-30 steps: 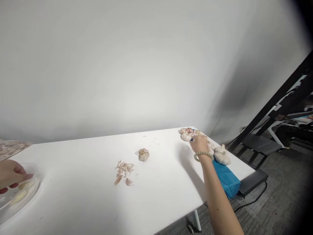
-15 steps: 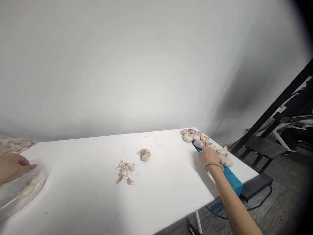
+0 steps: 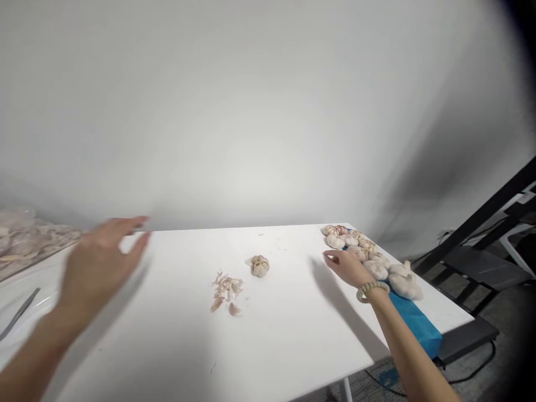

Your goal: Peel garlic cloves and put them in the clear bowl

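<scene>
My left hand (image 3: pixel 100 259) hovers over the left part of the white table, blurred, with thumb and fingers apart and nothing in them. At the right, my right hand (image 3: pixel 348 268), with a beaded bracelet on its wrist, hangs just left of the garlic row. Its fingers are bent and slightly parted, with nothing visible between them. A single garlic bulb (image 3: pixel 260 266) sits mid-table between the hands. Beside it lies a small heap of garlic skins (image 3: pixel 228 290). More garlic bulbs (image 3: pixel 404 283) rest along a blue cloth-like strip (image 3: pixel 416 324), partly hidden by my right hand.
A heap of pale, papery garlic skins (image 3: pixel 33 240) fills the far left. Below it, a grey, narrow utensil (image 3: pixel 20 314) lies on a shiny white surface, partly behind my left arm. A wall (image 3: pixel 251 111) backs the table (image 3: pixel 268 335). Black metal framework (image 3: pixel 473 262) stands right.
My left hand has moved right and up, away from the clear container with pale pieces, and its fingers have spread. My right hand has drawn left off the garlic row. The view has shifted.
</scene>
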Demonstrator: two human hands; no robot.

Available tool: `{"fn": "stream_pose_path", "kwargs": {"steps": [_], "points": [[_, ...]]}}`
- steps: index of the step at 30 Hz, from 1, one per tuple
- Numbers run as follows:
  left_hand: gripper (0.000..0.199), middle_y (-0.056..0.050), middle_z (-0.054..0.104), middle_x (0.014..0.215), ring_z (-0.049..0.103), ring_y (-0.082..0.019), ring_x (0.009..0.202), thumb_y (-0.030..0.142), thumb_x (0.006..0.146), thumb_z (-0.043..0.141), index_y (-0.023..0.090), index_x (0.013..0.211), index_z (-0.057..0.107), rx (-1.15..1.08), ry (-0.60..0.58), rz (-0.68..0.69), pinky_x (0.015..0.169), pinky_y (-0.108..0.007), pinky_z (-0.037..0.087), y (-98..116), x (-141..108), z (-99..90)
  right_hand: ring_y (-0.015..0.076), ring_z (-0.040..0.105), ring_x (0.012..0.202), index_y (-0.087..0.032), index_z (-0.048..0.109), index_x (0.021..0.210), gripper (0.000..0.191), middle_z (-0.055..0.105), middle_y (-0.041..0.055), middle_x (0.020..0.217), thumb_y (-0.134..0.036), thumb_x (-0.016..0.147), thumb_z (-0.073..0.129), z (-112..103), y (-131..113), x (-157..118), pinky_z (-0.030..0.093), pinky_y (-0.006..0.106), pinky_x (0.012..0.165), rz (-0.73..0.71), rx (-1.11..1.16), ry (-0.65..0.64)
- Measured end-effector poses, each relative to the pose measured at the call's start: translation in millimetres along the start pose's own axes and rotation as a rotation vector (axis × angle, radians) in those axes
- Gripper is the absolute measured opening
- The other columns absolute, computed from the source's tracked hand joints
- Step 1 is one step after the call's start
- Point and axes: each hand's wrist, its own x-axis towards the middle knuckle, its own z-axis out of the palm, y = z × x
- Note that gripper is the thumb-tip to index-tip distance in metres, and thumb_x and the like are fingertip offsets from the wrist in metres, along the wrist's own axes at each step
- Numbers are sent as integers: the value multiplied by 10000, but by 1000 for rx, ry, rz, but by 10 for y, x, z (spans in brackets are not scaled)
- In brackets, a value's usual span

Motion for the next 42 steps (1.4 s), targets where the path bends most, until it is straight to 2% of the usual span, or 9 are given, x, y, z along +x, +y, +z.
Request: {"fn": "stream_pose_path", "kwargs": {"steps": [2,4,6,8,12,16,22,38,42], "points": [[257,-46,642,962,599,-173,866,320,837,504,167,1020,599,-241,-70,69,826,-305,471,514,-116,123,153,622,699,-186,586,1029,264,670,40,815,-298,843,436,6,-461,-43,457,246,655,-146,200,-98],[259,-56,633,1012,586,-171,943,314,844,510,181,1053,583,-428,-220,139,844,-294,478,817,-275,264,164,617,684,-144,556,980,268,656,56,761,-341,802,522,94,-964,-120,475,271,651,-261,809,-289],[273,-71,618,1044,579,-180,963,295,841,522,192,1091,562,-541,-305,124,839,-314,486,936,-430,370,149,602,645,-157,537,903,272,648,33,730,-328,718,642,252,-1399,-221,478,282,653,-302,1231,-489],[298,-70,615,1038,585,-182,931,285,809,574,201,1095,556,-627,-339,74,804,-316,499,961,-546,421,126,584,596,-159,534,808,243,637,16,677,-306,687,686,440,-1688,-323,470,271,635,-244,1486,-628],[228,-37,643,908,600,-159,831,224,765,631,208,991,602,-753,-384,12,729,-275,509,1004,-662,443,107,587,619,-149,571,859,211,642,31,729,-282,728,668,738,-1824,-463,440,222,583,-45,1792,-786],[121,-31,656,840,607,-143,773,190,788,600,188,905,629,-787,-334,-35,703,-255,505,1064,-714,485,106,609,679,-107,613,914,249,643,54,764,-280,743,668,820,-1751,-530,441,201,612,43,1830,-839],[52,-19,671,790,616,-131,714,210,775,623,183,815,643,-753,-264,-71,666,-234,506,1026,-728,518,152,642,783,-95,602,852,241,673,107,832,-319,773,642,788,-1781,-579,448,244,710,11,1779,-818],[135,-8,650,720,604,-132,687,83,757,566,179,681,622,-836,-323,-117,650,-234,489,1103,-692,459,131,602,596,-144,535,729,270,679,61,674,-328,675,726,752,-1794,-617,395,243,575,25,1713,-684],[141,-1,622,701,568,-121,657,73,757,541,173,670,588,-837,-442,-108,611,-222,452,1097,-679,450,155,607,610,-159,500,659,287,667,43,652,-320,648,736,730,-1764,-569,382,264,571,-28,1652,-720]]}}
